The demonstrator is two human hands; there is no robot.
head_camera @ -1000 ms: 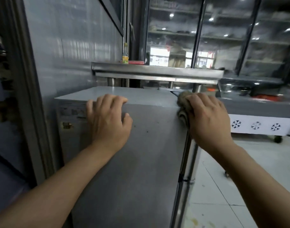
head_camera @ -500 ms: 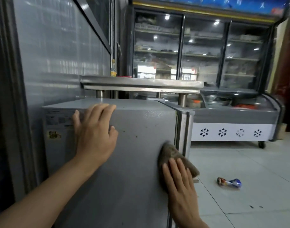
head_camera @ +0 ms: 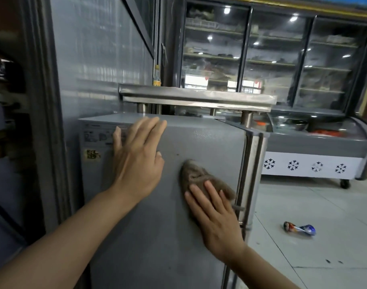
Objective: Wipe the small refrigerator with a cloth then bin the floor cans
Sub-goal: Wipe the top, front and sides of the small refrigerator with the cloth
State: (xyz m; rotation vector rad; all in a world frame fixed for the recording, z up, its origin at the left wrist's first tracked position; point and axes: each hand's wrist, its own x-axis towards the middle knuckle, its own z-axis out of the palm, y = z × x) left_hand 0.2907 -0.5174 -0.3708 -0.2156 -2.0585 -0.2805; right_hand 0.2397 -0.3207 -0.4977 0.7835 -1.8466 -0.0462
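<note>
At the far left stands a tall grey metal cabinet panel with a dull reflective face. Just right of it sits the small grey box-shaped refrigerator, its near side wall facing the camera, with a printed label and a small yellowish sticker near its upper left corner. The left hand lies flat on that wall near the top edge, fingers straight and slightly spread, the fingertips reaching the rim. To its right, the right hand presses a crumpled brown fuzzy cloth against the same wall, close to the refrigerator's right edge; its fingers are straight and lightly spread over the lower part of the cloth, the upper part bunching out beyond them. Behind the refrigerator runs a stainless steel counter. Farther right, 1 crushed blue and red drink can lies on its side on the pale tiled floor, well apart from the refrigerator. Beyond stands a white chest freezer with snowflake marks.
</note>
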